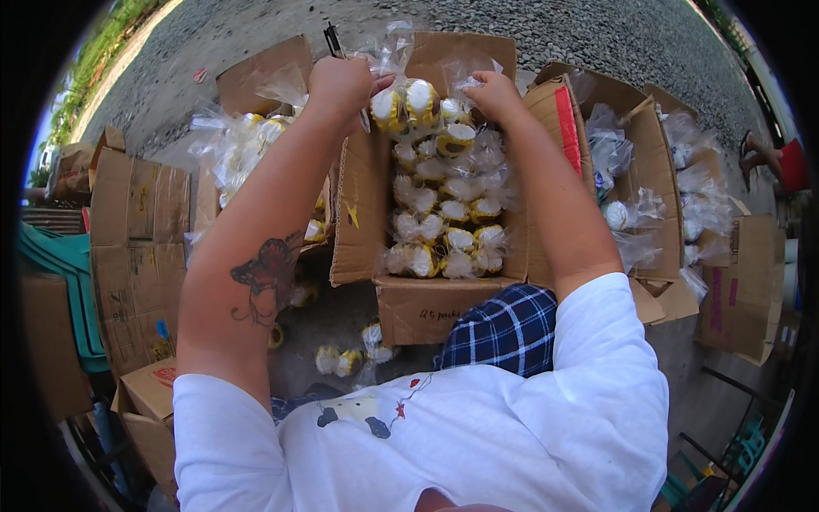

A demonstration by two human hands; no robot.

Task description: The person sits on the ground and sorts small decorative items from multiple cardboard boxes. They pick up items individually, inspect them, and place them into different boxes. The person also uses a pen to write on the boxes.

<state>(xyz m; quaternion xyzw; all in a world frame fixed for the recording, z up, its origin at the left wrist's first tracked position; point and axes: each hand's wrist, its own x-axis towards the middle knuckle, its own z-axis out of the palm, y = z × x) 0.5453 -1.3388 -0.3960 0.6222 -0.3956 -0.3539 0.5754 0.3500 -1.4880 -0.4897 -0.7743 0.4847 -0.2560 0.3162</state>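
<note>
An open cardboard box (pixel 450 309) stands before me, filled with rows of clear plastic bags (pixel 458 212) holding small yellow items with round white tops. Over its far left corner, my left hand (pixel 343 90) is closed around a black pen (pixel 332 39). Its fingertips are beside a bagged yellow-and-white pair (pixel 406 101); whether they grip that bag too, I cannot make out. My right hand (pixel 495 96), at the far right corner, pinches the gathered top of a clear bag (pixel 461 78). My right fingers partly hide that plastic.
Another box of bagged yellow items (pixel 247 141) is at the left. Boxes with blue-and-white bagged items (pixel 607 152) stand at the right. Several bagged pieces (pixel 339 360) lie on the ground near me. Green plastic chairs (pixel 60 282) are at far left; a person's leg (pixel 762 158) shows at far right.
</note>
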